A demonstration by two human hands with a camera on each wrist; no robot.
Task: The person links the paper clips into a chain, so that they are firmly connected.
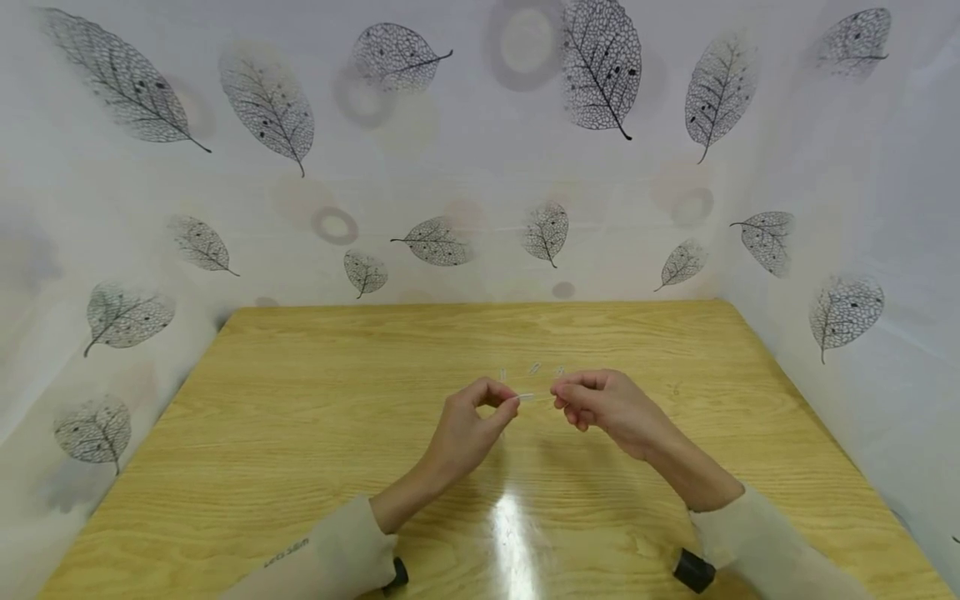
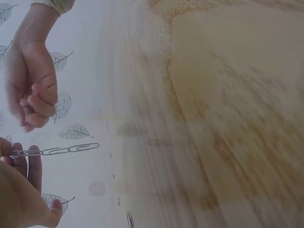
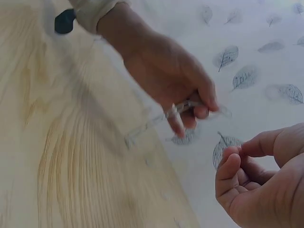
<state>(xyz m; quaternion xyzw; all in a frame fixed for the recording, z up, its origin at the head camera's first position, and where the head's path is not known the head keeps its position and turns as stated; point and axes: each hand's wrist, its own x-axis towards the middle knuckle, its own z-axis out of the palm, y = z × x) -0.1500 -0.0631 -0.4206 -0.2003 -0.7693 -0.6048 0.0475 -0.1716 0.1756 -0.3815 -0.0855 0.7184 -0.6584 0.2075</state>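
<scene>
Head view shows dark lettering [image 1: 287, 552] on the left sleeve [image 1: 341, 546], too blurred to read. The left hand [image 1: 467, 425] pinches a paper-clip chain [image 2: 56, 151] above the table [image 1: 315, 392]; the right hand [image 1: 611, 410] has fingertips together, whether holding anything I can't tell. Loose clips [image 1: 535, 367] lie beyond.

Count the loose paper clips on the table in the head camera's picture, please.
3 visible: a left clip just beyond the left hand, a middle clip farther back, and a right clip just beyond the right hand. The hands may hide more.
</scene>
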